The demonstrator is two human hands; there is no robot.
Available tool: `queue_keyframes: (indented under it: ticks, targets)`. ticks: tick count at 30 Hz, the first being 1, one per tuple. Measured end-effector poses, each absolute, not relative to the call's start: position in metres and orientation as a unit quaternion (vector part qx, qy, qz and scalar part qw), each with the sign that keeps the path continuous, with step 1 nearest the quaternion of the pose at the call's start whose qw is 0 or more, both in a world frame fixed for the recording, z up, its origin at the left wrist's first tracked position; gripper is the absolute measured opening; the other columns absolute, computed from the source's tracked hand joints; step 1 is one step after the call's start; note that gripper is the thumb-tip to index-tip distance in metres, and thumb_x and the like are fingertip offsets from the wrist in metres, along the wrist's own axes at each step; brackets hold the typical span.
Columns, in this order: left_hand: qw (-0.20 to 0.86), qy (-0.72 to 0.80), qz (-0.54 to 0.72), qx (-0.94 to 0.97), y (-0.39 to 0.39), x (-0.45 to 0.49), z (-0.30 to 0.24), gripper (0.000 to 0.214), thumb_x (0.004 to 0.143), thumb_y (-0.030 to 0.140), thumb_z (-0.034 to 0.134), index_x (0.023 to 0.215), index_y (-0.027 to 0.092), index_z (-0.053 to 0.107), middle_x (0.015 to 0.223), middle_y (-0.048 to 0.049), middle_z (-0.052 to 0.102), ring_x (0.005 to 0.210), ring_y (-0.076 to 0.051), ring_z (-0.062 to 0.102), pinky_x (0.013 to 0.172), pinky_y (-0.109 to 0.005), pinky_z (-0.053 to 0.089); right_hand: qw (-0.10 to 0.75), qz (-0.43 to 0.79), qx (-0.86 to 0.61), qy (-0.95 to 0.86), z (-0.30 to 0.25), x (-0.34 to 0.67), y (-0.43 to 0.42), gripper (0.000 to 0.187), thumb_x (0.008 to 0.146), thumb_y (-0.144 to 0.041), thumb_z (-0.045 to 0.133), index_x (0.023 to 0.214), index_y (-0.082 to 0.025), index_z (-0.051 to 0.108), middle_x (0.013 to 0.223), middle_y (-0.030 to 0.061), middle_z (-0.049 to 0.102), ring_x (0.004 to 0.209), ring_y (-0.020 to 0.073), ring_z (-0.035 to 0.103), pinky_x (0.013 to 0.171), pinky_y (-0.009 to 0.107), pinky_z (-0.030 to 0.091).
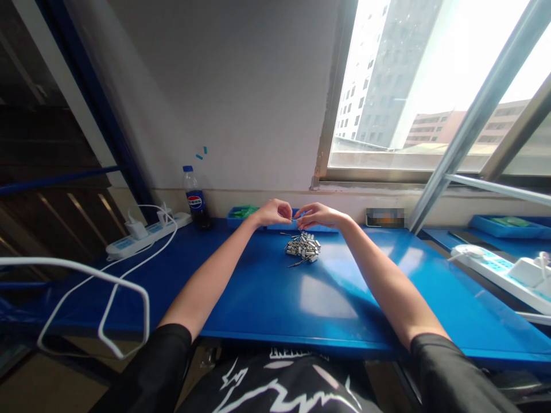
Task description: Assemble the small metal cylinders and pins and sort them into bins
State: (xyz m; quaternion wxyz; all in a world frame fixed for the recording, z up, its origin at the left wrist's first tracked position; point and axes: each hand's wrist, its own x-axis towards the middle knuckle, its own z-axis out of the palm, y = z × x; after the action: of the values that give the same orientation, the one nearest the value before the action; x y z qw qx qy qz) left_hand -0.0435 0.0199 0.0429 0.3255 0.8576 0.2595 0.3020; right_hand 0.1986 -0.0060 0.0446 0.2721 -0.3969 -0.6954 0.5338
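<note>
My left hand and my right hand meet above the far part of the blue tabletop. Thumb and fingers of each are pinched together, with a small thin metal piece between them. Its exact shape is too small to make out. Just below and nearer to me lies a loose pile of small silvery metal parts, cylinders with thin pins or shafts. Behind my hands sits a blue tray, partly hidden by them.
Another blue tray holds green items. A cola bottle stands at the back left, near a white power strip with looping cables. On the right are a dark blurred device, a metal post and another power strip.
</note>
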Motion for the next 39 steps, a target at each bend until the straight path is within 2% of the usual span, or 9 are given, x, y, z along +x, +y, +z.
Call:
queue_keyframes:
  ticks: [5,9,15,18,20,25,29,34,39]
  targets:
    - [0.297,0.27,0.316,0.86,0.024,-0.041,0.039,0.02,0.069,0.025,0.08,0.081,0.011,0.072,0.077,-0.005,0.074,0.072,-0.014,0.069,0.071,-0.024,0.054,0.349,0.556,-0.375,-0.654,0.027,0.193,0.005,0.03,0.069,-0.03,0.091,0.092,-0.014,0.079,0.086,0.0057,0.079,0.08,0.0153,0.074,0.08,0.022,0.062]
    - [0.24,0.309,0.315,0.865,0.028,-0.041,0.036,0.02,0.072,0.028,0.078,0.083,0.013,0.073,0.079,-0.0051,0.075,0.074,-0.015,0.069,0.07,-0.023,0.054,0.404,0.543,-0.385,-0.627,0.026,0.195,0.009,0.027,0.07,-0.026,0.09,0.091,-0.014,0.08,0.087,0.0068,0.079,0.076,0.0139,0.072,0.078,0.021,0.062]
    - [0.139,0.382,0.159,0.9,0.03,-0.043,0.026,0.014,0.075,0.022,0.073,0.086,0.016,0.08,0.085,-0.0051,0.078,0.079,-0.016,0.072,0.071,-0.02,0.052,0.43,0.405,-0.511,-0.624,0.034,0.209,0.012,0.013,0.073,-0.018,0.083,0.085,-0.013,0.079,0.076,0.0057,0.078,0.07,0.016,0.074,0.071,0.022,0.063]
    - [0.104,0.402,0.101,0.904,0.031,-0.041,0.017,0.02,0.073,0.018,0.073,0.091,0.017,0.081,0.087,-0.0058,0.079,0.08,-0.017,0.072,0.071,-0.019,0.052,0.447,0.322,-0.58,-0.6,0.038,0.219,0.015,0.016,0.072,-0.014,0.08,0.088,-0.014,0.078,0.075,0.0032,0.077,0.07,0.0178,0.075,0.065,0.021,0.062]
    - [0.088,0.409,0.075,0.905,0.031,-0.039,0.012,0.023,0.071,0.017,0.074,0.093,0.018,0.082,0.088,-0.0065,0.079,0.078,-0.017,0.072,0.069,-0.02,0.051,0.45,0.319,-0.591,-0.589,0.042,0.226,0.015,0.019,0.074,-0.015,0.079,0.093,-0.015,0.077,0.078,0.0034,0.078,0.072,0.0185,0.076,0.062,0.021,0.061]
    - [0.066,0.424,0.054,0.902,0.028,-0.036,0.005,0.022,0.068,0.01,0.07,0.085,0.019,0.081,0.086,-0.0078,0.078,0.072,-0.018,0.071,0.066,-0.023,0.051,0.424,0.352,-0.564,-0.615,0.05,0.231,0.01,0.018,0.08,-0.021,0.077,0.097,-0.014,0.076,0.085,0.0068,0.079,0.075,0.0188,0.076,0.063,0.022,0.06]
    - [0.08,0.405,0.061,0.909,0.025,-0.034,0.006,0.024,0.064,0.009,0.07,0.085,0.019,0.078,0.079,-0.0049,0.076,0.069,-0.017,0.069,0.062,-0.021,0.048,0.387,0.369,-0.547,-0.644,0.052,0.227,0.007,0.022,0.081,-0.023,0.079,0.101,-0.014,0.076,0.086,0.0079,0.08,0.075,0.0196,0.076,0.064,0.023,0.061]
    - [0.136,0.351,0.153,0.914,0.025,-0.033,0.012,0.022,0.071,0.015,0.07,0.093,0.019,0.071,0.078,-0.0009,0.074,0.068,-0.014,0.068,0.064,-0.019,0.049,0.304,0.393,-0.521,-0.694,0.049,0.224,0.003,0.028,0.08,-0.028,0.084,0.102,-0.013,0.076,0.083,0.0103,0.079,0.069,0.0186,0.075,0.061,0.023,0.06]
    - [0.177,0.309,0.262,0.897,0.024,-0.03,0.017,0.02,0.078,0.024,0.073,0.095,0.018,0.066,0.079,-0.0014,0.074,0.069,-0.013,0.068,0.067,-0.021,0.052,0.264,0.447,-0.457,-0.722,0.046,0.22,-0.002,0.04,0.077,-0.037,0.087,0.107,-0.014,0.077,0.087,0.0103,0.08,0.076,0.0192,0.076,0.07,0.025,0.063]
